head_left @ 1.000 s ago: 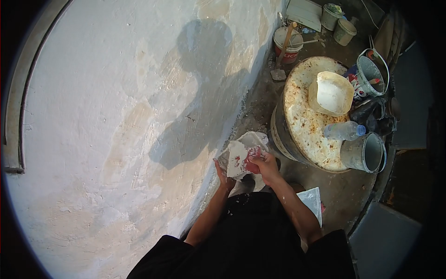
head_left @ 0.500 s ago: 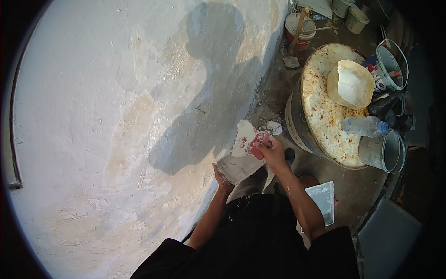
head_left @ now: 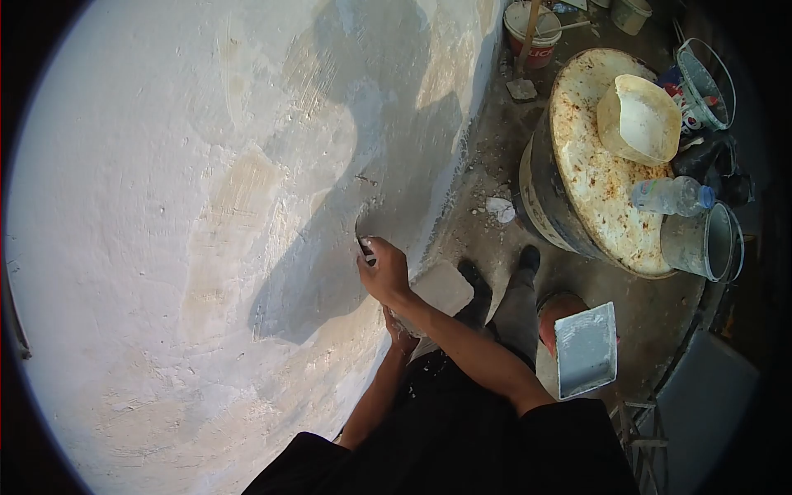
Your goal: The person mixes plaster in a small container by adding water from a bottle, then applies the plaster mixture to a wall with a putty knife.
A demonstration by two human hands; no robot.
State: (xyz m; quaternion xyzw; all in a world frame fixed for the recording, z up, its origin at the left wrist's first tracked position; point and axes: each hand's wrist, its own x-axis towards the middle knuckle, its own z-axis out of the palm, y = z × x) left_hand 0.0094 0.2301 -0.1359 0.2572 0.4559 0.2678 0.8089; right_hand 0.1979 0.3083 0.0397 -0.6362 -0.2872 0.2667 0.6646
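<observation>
Rust-spotted drum (head_left: 587, 157), 1 blue-capped clear bottle (head_left: 667, 196) lying on top, 1 grey bucket (head_left: 690, 244) beside the bottle

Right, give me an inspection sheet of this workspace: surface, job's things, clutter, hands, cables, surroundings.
Surface: wall patchy white and tan, with rough marks.
Job's things: flat grey board; hand tool, mostly hidden.
Clutter: drum with a rust-stained top, bearing a tub and a plastic bottle on its side.
Hands: left holds the board; right holds the tool at the wall, contact unclear.
Cables: nothing seen.
Surroundings: pale lump on the floor; several buckets nearby.
</observation>
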